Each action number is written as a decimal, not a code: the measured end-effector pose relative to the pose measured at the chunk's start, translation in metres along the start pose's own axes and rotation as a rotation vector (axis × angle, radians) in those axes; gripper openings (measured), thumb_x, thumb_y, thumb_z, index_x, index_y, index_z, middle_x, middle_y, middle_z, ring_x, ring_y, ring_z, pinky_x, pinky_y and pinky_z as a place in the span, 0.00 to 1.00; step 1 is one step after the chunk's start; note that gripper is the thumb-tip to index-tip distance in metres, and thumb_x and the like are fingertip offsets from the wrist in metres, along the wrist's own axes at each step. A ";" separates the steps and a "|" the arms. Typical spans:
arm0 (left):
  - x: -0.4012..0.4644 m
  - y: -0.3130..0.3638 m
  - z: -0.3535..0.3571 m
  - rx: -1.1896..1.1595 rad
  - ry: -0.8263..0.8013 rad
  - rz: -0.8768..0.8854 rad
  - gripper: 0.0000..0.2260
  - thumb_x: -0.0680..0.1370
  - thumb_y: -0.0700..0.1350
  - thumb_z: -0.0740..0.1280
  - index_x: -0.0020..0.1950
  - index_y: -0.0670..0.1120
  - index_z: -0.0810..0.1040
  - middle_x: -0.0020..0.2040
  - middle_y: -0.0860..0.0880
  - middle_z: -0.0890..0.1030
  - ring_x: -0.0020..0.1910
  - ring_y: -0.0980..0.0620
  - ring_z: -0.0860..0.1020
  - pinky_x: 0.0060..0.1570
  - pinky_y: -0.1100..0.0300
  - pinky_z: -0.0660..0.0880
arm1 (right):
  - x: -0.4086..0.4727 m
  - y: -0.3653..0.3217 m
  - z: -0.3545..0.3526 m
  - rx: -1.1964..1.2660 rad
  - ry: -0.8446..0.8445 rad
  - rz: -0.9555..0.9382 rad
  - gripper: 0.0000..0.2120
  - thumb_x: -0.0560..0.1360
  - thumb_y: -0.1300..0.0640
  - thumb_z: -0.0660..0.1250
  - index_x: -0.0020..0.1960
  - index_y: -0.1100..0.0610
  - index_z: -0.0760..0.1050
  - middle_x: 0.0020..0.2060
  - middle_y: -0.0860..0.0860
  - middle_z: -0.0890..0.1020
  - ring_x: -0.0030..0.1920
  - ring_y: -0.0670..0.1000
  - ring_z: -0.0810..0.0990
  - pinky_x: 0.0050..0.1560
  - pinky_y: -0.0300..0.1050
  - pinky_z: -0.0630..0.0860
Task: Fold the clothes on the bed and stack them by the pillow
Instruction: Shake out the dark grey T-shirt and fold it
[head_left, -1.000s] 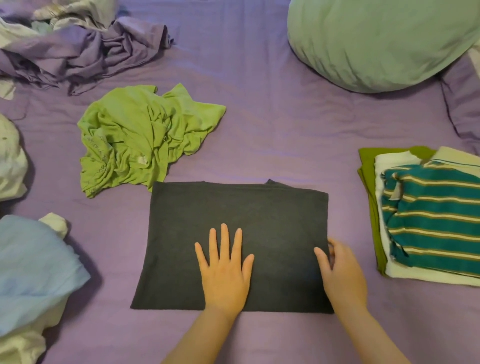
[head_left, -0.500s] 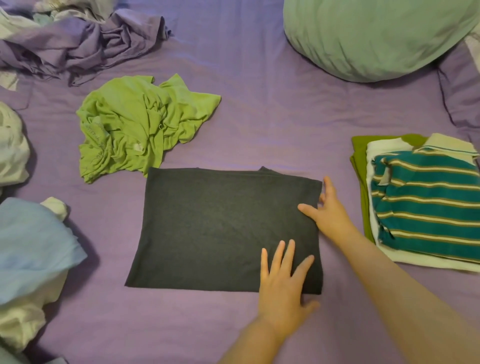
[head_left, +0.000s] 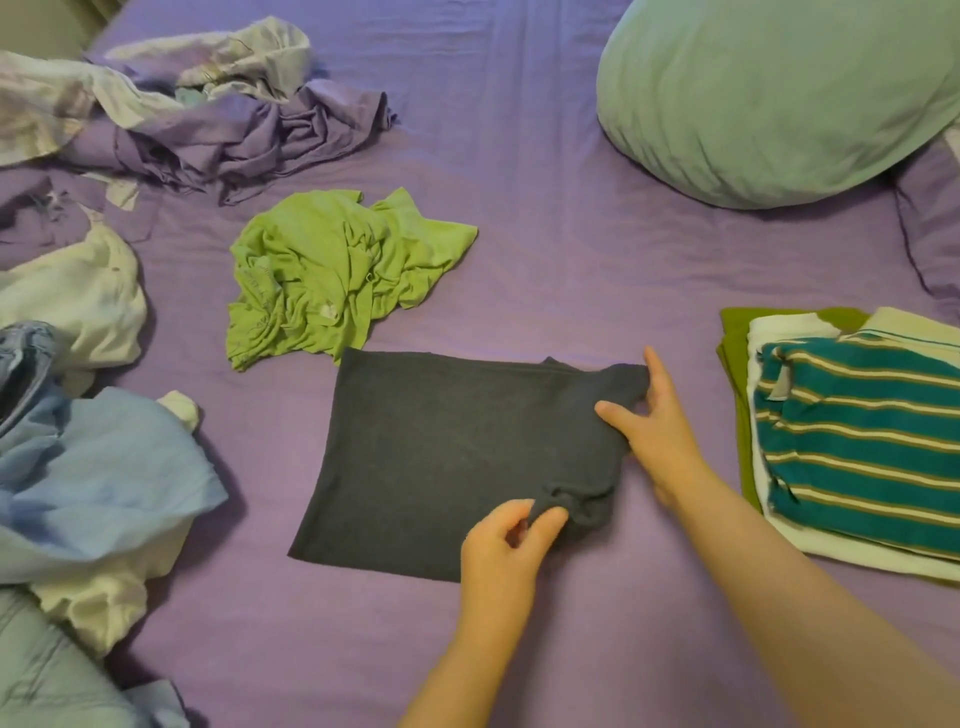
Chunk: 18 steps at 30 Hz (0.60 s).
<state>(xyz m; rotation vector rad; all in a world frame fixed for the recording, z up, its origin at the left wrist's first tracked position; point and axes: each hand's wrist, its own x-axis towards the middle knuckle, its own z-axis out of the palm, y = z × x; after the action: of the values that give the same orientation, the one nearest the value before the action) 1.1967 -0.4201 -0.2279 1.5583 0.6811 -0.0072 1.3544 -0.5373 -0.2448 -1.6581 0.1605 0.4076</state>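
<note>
While the dark grey shirt lies on the bed, its right edge is pinched by the left hand and right hand; a leftward fold seems due, corners kept level

Soft, even indoor light with a purple cast is seen; only faint shadows are thrown beside the fingers. Detail is slightly smeared, and wide-angle bending is noticed at the edges.
</note>
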 end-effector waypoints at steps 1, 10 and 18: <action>-0.001 0.003 -0.012 -0.074 0.044 -0.021 0.03 0.75 0.42 0.71 0.44 0.43 0.81 0.36 0.50 0.81 0.36 0.57 0.77 0.38 0.61 0.74 | 0.000 -0.005 0.009 0.006 -0.027 -0.037 0.39 0.75 0.71 0.66 0.77 0.50 0.51 0.68 0.50 0.66 0.48 0.31 0.77 0.40 0.27 0.75; -0.003 -0.026 -0.100 -0.294 0.266 -0.300 0.10 0.76 0.32 0.66 0.56 0.38 0.75 0.28 0.51 0.78 0.35 0.56 0.80 0.37 0.61 0.80 | 0.004 -0.006 0.122 -0.517 -0.439 -0.140 0.40 0.76 0.63 0.65 0.78 0.44 0.44 0.66 0.52 0.67 0.35 0.43 0.79 0.41 0.33 0.74; 0.032 -0.033 -0.124 -0.168 0.123 -0.449 0.32 0.71 0.52 0.75 0.71 0.49 0.67 0.55 0.51 0.78 0.53 0.56 0.78 0.50 0.58 0.78 | 0.029 -0.005 0.149 -1.546 -0.726 -0.598 0.31 0.80 0.59 0.57 0.77 0.40 0.49 0.77 0.52 0.41 0.76 0.58 0.48 0.68 0.54 0.65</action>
<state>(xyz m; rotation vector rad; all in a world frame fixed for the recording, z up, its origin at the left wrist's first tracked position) 1.1607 -0.2957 -0.2546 1.2267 1.0898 -0.1856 1.3576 -0.3868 -0.2618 -2.7104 -1.5043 0.6965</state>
